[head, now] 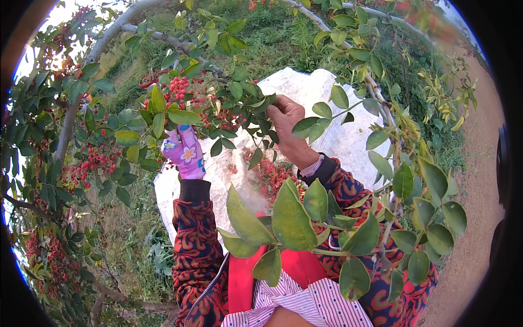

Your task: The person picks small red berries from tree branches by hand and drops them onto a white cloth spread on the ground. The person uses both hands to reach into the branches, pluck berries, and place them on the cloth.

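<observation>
My left hand [186, 153], in a pink-purple glove with flower prints, has its fingers curled at a berry-bearing twig. Leaves hide its fingertips. Just above it hangs a cluster of red berries [178, 88], which look like Sichuan pepper. My bare right hand [288, 126] pinches the leafy end of the same branch [249, 98] between thumb and fingers. Beneath both hands spreads a white sheet or sack [216, 180], with a heap of picked red berries [273, 175] on it. Foreground leaves [292, 216] cover part of my right sleeve.
A thick grey tree limb [98, 49] arches over the left side. More berry clusters [94, 161] hang there among leaves. On the right, a thorny-looking branch [382, 98] runs down close to my right arm. Grass [261, 36] lies beyond the sheet, and a dirt path [476, 163] runs along the right.
</observation>
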The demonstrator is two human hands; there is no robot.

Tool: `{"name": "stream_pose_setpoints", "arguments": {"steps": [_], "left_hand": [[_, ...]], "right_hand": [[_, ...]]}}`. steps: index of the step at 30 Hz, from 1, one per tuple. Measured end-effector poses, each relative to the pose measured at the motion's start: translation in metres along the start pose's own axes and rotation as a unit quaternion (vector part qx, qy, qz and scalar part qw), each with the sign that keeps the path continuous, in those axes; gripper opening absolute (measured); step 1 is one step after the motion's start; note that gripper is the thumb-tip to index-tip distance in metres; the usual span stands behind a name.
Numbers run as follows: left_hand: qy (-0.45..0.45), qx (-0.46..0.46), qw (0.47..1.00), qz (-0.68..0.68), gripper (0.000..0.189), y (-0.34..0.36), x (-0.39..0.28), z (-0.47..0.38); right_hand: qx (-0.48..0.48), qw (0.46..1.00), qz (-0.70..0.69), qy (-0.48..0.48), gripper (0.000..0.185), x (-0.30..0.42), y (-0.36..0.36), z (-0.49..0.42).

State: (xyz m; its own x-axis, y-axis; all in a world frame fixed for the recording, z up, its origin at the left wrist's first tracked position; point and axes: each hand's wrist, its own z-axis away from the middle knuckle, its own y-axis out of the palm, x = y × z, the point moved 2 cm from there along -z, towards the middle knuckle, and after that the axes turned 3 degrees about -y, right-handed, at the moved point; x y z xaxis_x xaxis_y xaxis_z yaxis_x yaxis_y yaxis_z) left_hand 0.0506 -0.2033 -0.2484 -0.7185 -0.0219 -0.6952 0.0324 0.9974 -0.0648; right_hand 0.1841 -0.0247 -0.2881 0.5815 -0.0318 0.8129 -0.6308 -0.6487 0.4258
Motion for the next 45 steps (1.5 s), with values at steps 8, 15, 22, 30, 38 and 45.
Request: {"name": "stream_pose_setpoints", "arguments": {"steps": [8,15,22,30,38,45], "left_hand": [[0.041,-0.005,0.999,0.003,0.028,0.003,-0.005,0.000],[0.028,0.001,0.998,0.059,0.020,0.003,-0.016,-0.001],[0.008,0.023,0.998,0.054,0.016,0.002,-0.009,-0.002],[0.038,0.026,0.998,0.033,0.021,-0.001,-0.017,0.000],[0.026,0.018,0.997,0.076,0.020,0.003,-0.008,-0.002],[0.016,0.033,0.996,0.079,0.021,0.002,-0.009,0.000]], "right_hand": [[0.011,0.916,0.308,-0.256,0.025,0.033,0.025,0.007],[-0.048,0.987,0.075,-0.133,0.024,0.018,-0.011,-0.015],[0.026,0.834,0.448,-0.321,0.033,0.033,-0.039,-0.043],[0.008,0.911,0.312,-0.271,0.025,0.083,-0.010,-0.041],[-0.012,0.865,0.318,-0.389,0.010,0.080,0.001,-0.028],[-0.006,0.848,0.318,-0.425,0.016,0.082,-0.002,-0.014]]}}
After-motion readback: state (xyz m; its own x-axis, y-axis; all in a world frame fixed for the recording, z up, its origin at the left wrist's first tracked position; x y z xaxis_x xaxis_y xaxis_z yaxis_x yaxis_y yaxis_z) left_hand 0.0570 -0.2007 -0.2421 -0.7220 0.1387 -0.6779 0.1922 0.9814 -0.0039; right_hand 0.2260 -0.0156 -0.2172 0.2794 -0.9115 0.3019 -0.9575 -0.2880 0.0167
